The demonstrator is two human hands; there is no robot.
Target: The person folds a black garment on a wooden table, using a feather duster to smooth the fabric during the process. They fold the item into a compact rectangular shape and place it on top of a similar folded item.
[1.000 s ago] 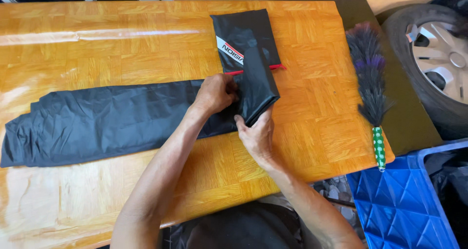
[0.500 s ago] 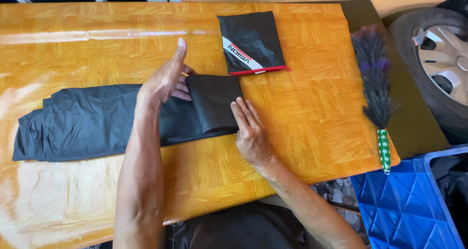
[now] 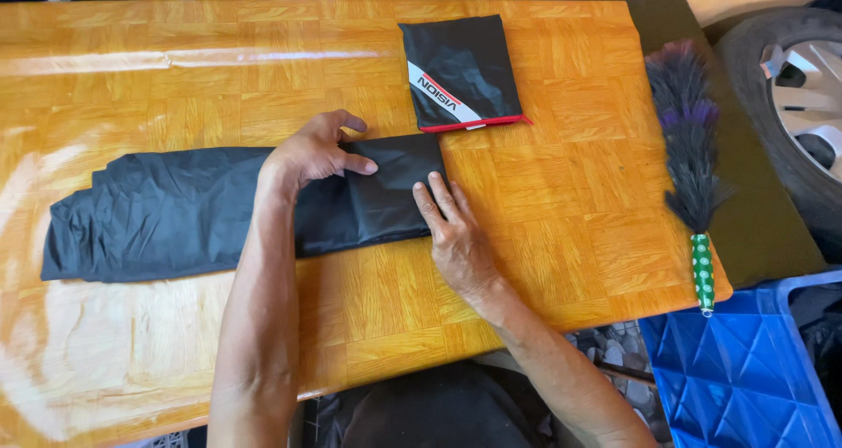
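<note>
Lowered since half a second ago: the left hand, then lifted edge-on above the cloth, is now laid palm-down on the folded black fabric, fingers spread and nothing gripped. Right hand: laid flat, fingers extended, on the folded right end of the same fabric, its position hardly changed; the fresh fold appears to be pinned flat by both palms. Fabric: a long black strip, laid lengthwise from near the left edge of the wooden tabletop to about its middle. Black pouch, red-trimmed with a white stripe: laid flat near the far edge, unmoved. Feather duster, green-handled: laid along the right edge, beside a blue crate and a car wheel.
</note>
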